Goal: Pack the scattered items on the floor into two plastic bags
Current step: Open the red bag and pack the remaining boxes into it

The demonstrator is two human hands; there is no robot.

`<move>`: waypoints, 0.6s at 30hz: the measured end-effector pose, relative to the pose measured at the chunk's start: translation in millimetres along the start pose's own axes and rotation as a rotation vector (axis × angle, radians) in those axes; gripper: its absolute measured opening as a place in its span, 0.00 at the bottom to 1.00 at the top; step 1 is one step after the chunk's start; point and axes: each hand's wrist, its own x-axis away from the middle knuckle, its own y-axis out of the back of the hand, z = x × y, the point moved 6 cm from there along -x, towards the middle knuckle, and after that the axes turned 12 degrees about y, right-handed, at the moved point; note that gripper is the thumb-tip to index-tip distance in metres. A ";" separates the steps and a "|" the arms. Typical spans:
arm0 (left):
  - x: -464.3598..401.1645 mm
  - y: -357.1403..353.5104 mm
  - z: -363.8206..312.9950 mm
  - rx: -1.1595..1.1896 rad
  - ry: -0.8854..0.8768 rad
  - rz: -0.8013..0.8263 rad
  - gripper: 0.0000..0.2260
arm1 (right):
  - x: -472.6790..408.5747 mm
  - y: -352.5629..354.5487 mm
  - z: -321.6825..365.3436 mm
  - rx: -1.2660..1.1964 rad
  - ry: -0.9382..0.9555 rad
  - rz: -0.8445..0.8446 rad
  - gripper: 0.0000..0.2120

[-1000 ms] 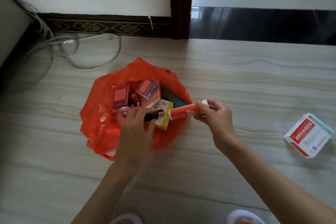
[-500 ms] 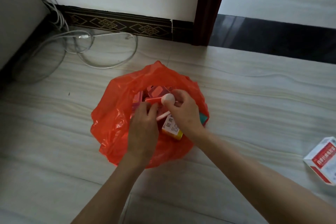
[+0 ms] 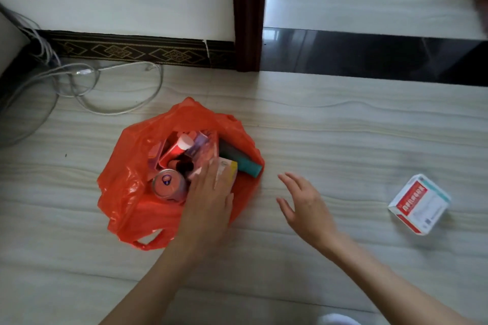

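The orange bag [image 3: 126, 187] lies open on the floor [image 3: 343, 140], already full of small boxes, a can [image 3: 169, 183] and a green tube [image 3: 244, 162]. The left hand [image 3: 208, 200] rests flat on the things at the bag's near edge, fingers straight, pinching nothing. The right hand [image 3: 303, 200] hovers empty beside the bag, fingers spread. One white and red box [image 3: 418, 203] lies well apart on the right — probably light, stiff cardboard, easy to crush. I would take it by its two long sides.
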 end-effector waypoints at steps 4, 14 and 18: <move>30.2 -56.2 -76.0 -0.002 -0.223 0.198 0.22 | 65.4 23.1 -69.1 0.106 -0.205 -0.031 0.23; 23.5 -155.3 -131.0 -0.405 -0.256 0.678 0.37 | 150.0 101.5 -200.6 0.210 -0.810 -0.175 0.28; 22.1 -159.3 -133.7 -0.410 -0.234 0.692 0.40 | 144.2 99.7 -230.3 0.140 -1.008 -0.167 0.37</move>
